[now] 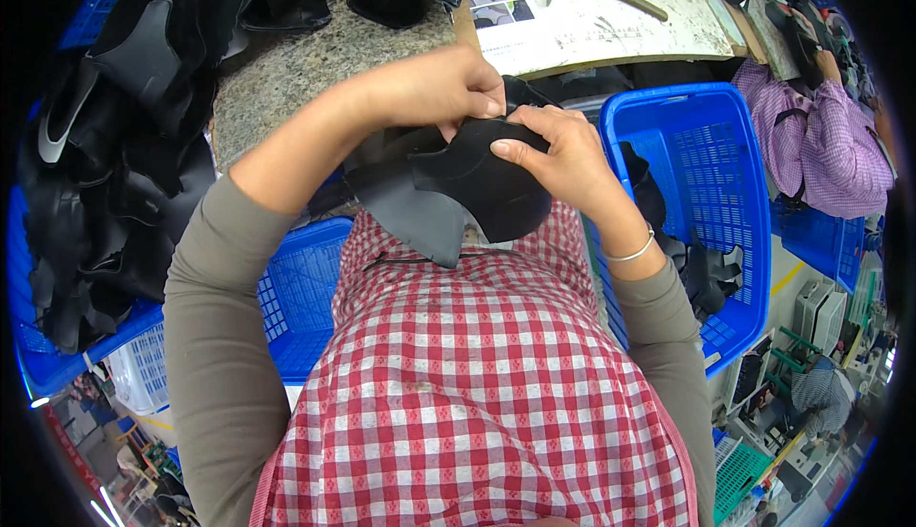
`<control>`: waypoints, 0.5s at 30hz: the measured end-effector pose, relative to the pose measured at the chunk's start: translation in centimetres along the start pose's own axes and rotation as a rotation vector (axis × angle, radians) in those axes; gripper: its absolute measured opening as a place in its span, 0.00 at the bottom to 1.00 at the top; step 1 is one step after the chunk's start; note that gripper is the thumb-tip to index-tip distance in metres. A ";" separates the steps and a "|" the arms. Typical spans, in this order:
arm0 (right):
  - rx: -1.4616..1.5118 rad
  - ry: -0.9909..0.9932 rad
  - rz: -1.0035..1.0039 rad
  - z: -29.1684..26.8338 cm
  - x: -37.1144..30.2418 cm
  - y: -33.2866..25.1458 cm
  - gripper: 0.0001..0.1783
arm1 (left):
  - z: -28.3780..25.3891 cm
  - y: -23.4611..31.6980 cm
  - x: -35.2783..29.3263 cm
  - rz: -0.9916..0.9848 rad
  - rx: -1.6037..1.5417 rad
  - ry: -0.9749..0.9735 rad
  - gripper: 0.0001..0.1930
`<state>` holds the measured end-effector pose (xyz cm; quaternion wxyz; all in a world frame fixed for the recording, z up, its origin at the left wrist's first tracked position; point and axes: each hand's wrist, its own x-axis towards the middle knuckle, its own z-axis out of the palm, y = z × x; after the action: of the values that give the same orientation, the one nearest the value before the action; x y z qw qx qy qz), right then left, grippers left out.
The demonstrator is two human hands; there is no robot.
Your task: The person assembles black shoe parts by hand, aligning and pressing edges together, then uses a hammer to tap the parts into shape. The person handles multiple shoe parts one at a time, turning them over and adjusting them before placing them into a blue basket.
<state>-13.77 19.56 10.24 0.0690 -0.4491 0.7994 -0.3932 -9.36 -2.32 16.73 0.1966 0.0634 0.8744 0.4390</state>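
Note:
Just above my checked apron, both hands are on a black shoe upper (491, 179), a limp, curved piece with a smooth dark grey flap (412, 217) hanging at its lower left. My left hand (453, 88) is closed at the top edge, with the fingertips pinching there. On the right side, my right hand (568, 145) grips the same edge, its thumb lying across the front face and its fingers behind. Part of the edge between the fingertips is hidden. Another dark piece (523, 93) shows just behind the hands.
A speckled stone slab (277, 88) lies ahead on the left, beside a stained white board (611, 31). More black uppers (143, 60) are heaped at the left. Blue baskets (749, 193) stand on both sides. A co-worker in a purple checked shirt (825, 145) works at far right.

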 end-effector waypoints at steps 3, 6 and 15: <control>0.040 0.088 0.017 0.0 0.1 -0.1 0.17 | 3.8 2.2 -1.3 0.190 0.822 0.384 0.05; 0.382 0.028 0.195 -1.5 0.3 -0.2 0.11 | 3.9 1.7 -1.3 0.226 0.528 0.609 0.07; 0.610 0.117 0.370 -5.3 -0.3 0.1 0.12 | 2.6 -3.4 -3.2 0.010 -0.480 0.227 0.14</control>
<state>-16.11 22.78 13.74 0.2239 -0.2322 0.7158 -0.6194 -5.15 -3.37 13.58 0.1045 -0.0305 0.7613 0.6392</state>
